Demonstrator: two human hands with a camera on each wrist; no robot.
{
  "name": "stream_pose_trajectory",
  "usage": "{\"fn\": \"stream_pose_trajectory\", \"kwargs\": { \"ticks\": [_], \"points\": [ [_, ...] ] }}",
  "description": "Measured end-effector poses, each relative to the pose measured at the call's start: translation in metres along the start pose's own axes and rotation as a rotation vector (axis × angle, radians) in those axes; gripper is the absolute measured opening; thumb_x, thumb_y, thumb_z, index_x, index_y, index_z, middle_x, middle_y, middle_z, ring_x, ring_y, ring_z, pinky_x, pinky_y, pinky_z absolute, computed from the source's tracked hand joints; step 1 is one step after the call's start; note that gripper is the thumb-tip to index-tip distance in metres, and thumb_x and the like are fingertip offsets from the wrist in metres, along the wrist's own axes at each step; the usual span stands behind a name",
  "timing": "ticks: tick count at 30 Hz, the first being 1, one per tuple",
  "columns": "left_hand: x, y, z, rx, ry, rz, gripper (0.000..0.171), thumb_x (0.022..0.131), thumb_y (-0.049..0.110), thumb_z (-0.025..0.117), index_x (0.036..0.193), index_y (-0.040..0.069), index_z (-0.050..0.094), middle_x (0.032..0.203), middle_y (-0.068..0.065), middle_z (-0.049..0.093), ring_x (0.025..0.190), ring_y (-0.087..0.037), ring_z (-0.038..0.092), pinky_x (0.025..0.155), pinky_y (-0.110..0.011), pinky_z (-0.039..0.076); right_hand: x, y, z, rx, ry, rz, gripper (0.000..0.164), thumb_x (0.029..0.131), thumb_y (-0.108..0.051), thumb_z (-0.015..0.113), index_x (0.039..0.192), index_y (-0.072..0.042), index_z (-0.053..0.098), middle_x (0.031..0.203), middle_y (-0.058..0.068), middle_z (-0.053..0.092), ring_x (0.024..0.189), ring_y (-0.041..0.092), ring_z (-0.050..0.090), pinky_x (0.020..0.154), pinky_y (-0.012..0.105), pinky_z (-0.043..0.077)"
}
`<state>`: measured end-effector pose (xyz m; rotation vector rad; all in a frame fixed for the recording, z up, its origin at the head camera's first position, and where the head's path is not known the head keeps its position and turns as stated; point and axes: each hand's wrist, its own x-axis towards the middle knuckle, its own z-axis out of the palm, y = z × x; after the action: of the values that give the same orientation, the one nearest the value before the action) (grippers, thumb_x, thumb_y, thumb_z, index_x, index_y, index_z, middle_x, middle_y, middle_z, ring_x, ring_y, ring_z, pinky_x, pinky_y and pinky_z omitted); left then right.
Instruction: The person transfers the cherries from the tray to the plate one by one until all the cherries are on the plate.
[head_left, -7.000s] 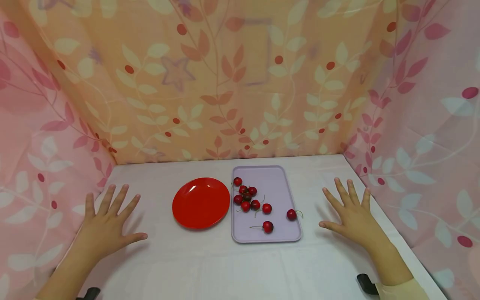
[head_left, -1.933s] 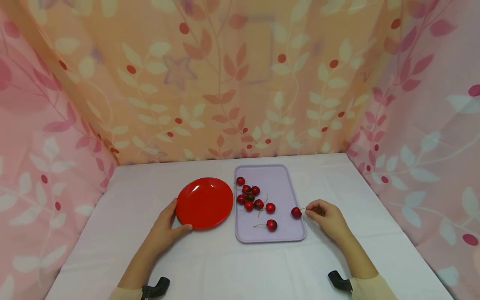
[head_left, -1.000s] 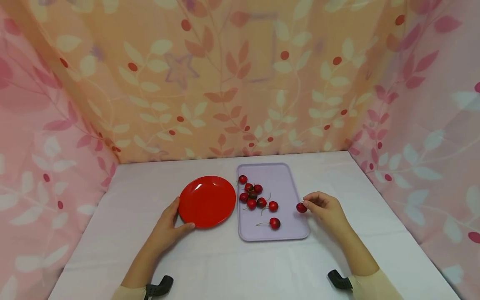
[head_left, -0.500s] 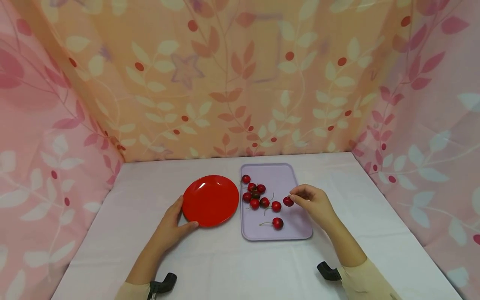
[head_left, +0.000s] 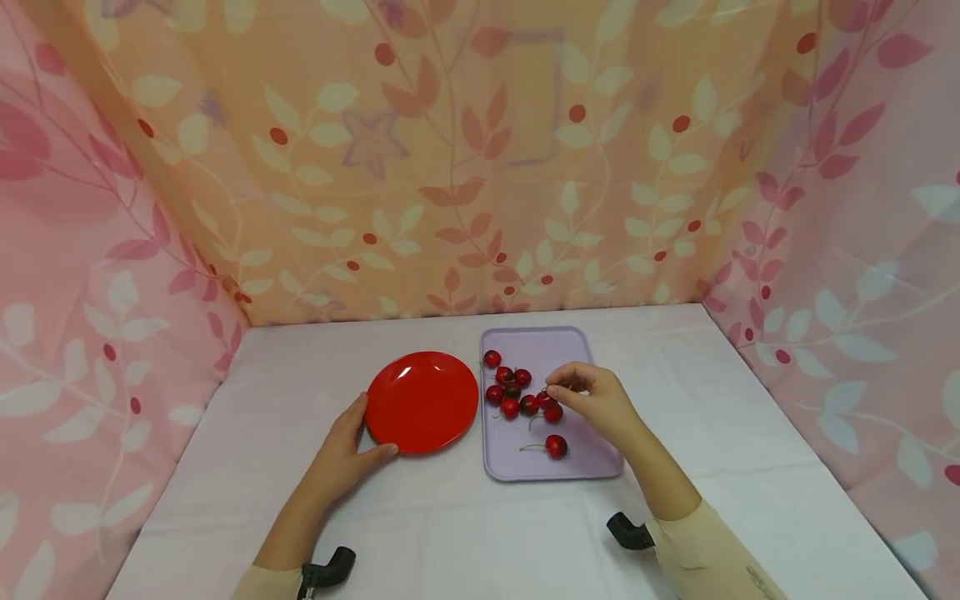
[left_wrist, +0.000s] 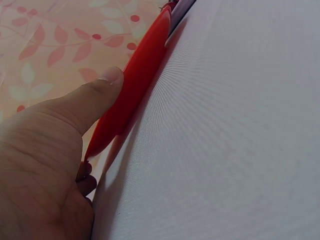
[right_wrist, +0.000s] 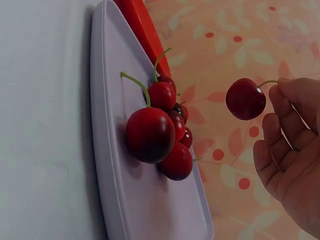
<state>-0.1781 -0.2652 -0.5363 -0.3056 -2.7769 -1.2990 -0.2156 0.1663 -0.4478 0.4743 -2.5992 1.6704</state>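
My right hand [head_left: 600, 404] pinches a dark red cherry [right_wrist: 245, 99] by its green stem, between thumb and fingertips. That cherry hangs above the lilac tray [head_left: 592, 462], overlapping the cluster in the head view. Several cherries [right_wrist: 150, 135] lie on the tray, mostly bunched along its left side, while a single cherry [head_left: 556, 447] sits nearer the front with its stem pointing left. My left hand [head_left: 341, 458] holds the round red plate [head_left: 422, 402] by its left rim. The thumb lies on the near edge of the plate, and the other fingers are partly hidden behind the rim.
The plate stands just left of the tray on a white cloth [head_left: 465, 533]. Patterned curtains [head_left: 450, 167] close off the back and both sides. A black curved wrist mount [head_left: 630, 532] sticks out beside each sleeve.
My right hand has taken the cherry at the tray's right edge by its stem, lifted it and carried it left over the cluster. Earlier, my left hand came to the plate and stays there.
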Motion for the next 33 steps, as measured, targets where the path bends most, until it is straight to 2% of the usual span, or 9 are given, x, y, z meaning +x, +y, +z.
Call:
{"fn": "stream_pose_trajectory", "kwargs": {
  "ticks": [4, 9, 13, 16, 19, 23, 26, 30, 33],
  "points": [
    [0.0, -0.001, -0.001, -0.007, -0.001, -0.007, 0.11, 0.083, 0.049, 0.083, 0.165, 0.014, 0.019, 0.169, -0.007, 0.027, 0.153, -0.034, 0.028, 0.11, -0.049, 0.046, 0.007, -0.007, 0.009, -0.008, -0.014, -0.003, 0.017, 0.093, -0.022, 0.077, 0.105, -0.01, 0.076, 0.094, 0.002, 0.075, 0.086, 0.024, 0.064, 0.071, 0.025, 0.054],
    [-0.001, -0.002, -0.005, 0.016, 0.004, -0.018, 0.111, 0.083, 0.051, 0.082, 0.165, 0.013, 0.019, 0.169, -0.008, 0.026, 0.153, -0.036, 0.027, 0.109, -0.051, 0.047, 0.02, -0.013, 0.025, 0.032, -0.04, -0.022, 0.017, 0.093, -0.021, 0.078, 0.104, -0.009, 0.076, 0.093, 0.002, 0.075, 0.084, 0.024, 0.064, 0.067, 0.025, 0.055],
    [0.0, -0.001, -0.007, 0.023, 0.004, -0.02, 0.11, 0.083, 0.05, 0.083, 0.165, 0.014, 0.019, 0.169, -0.008, 0.026, 0.153, -0.036, 0.027, 0.109, -0.051, 0.047, 0.031, -0.022, 0.04, 0.05, -0.059, -0.04, 0.017, 0.093, -0.021, 0.078, 0.105, -0.009, 0.076, 0.092, 0.002, 0.075, 0.082, 0.023, 0.065, 0.063, 0.029, 0.057],
    [0.001, 0.0, -0.006, 0.02, 0.001, -0.013, 0.11, 0.083, 0.049, 0.083, 0.165, 0.012, 0.019, 0.169, -0.008, 0.026, 0.153, -0.036, 0.027, 0.11, -0.051, 0.045, 0.037, -0.028, 0.05, 0.0, -0.06, -0.051, 0.011, 0.092, -0.021, 0.078, 0.102, -0.015, 0.077, 0.089, -0.001, 0.074, 0.08, 0.021, 0.065, 0.062, 0.03, 0.057],
    [0.001, 0.002, -0.004, 0.003, -0.006, -0.011, 0.109, 0.083, 0.047, 0.083, 0.165, 0.011, 0.02, 0.168, -0.009, 0.027, 0.153, -0.036, 0.027, 0.111, -0.052, 0.044, 0.041, -0.034, 0.058, -0.06, -0.07, -0.07, 0.007, 0.092, -0.019, 0.078, 0.099, -0.018, 0.077, 0.088, -0.004, 0.074, 0.079, 0.017, 0.066, 0.068, 0.028, 0.057],
    [-0.001, 0.002, -0.001, 0.004, -0.01, -0.021, 0.11, 0.083, 0.048, 0.083, 0.165, 0.012, 0.02, 0.168, -0.009, 0.027, 0.153, -0.036, 0.028, 0.111, -0.052, 0.045, 0.045, -0.039, 0.067, -0.104, -0.11, -0.094, 0.008, 0.092, -0.015, 0.077, 0.1, -0.012, 0.077, 0.089, -0.006, 0.073, 0.082, 0.014, 0.067, 0.076, 0.028, 0.058],
    [-0.002, 0.001, 0.0, 0.011, 0.0, -0.014, 0.109, 0.083, 0.049, 0.083, 0.165, 0.013, 0.02, 0.168, -0.009, 0.028, 0.153, -0.035, 0.029, 0.111, -0.051, 0.045, 0.051, -0.041, 0.072, -0.127, -0.146, -0.102, 0.008, 0.094, -0.016, 0.076, 0.101, -0.012, 0.077, 0.088, -0.005, 0.073, 0.08, 0.016, 0.067, 0.073, 0.029, 0.058],
    [-0.002, 0.002, 0.0, 0.0, 0.007, -0.004, 0.109, 0.083, 0.046, 0.084, 0.165, 0.013, 0.021, 0.168, -0.008, 0.028, 0.153, -0.034, 0.029, 0.111, -0.05, 0.045, 0.06, -0.043, 0.081, -0.143, -0.192, -0.118, 0.004, 0.095, -0.017, 0.074, 0.099, -0.015, 0.076, 0.087, -0.001, 0.075, 0.075, 0.023, 0.067, 0.061, 0.031, 0.057],
    [-0.002, 0.003, 0.0, 0.01, 0.006, -0.018, 0.11, 0.082, 0.047, 0.084, 0.165, 0.014, 0.02, 0.168, -0.008, 0.028, 0.153, -0.035, 0.028, 0.11, -0.051, 0.045, 0.067, -0.043, 0.09, -0.159, -0.213, -0.136, 0.003, 0.096, -0.016, 0.073, 0.098, -0.016, 0.075, 0.086, -0.003, 0.076, 0.076, 0.019, 0.068, 0.061, 0.03, 0.055]
  ]
}}
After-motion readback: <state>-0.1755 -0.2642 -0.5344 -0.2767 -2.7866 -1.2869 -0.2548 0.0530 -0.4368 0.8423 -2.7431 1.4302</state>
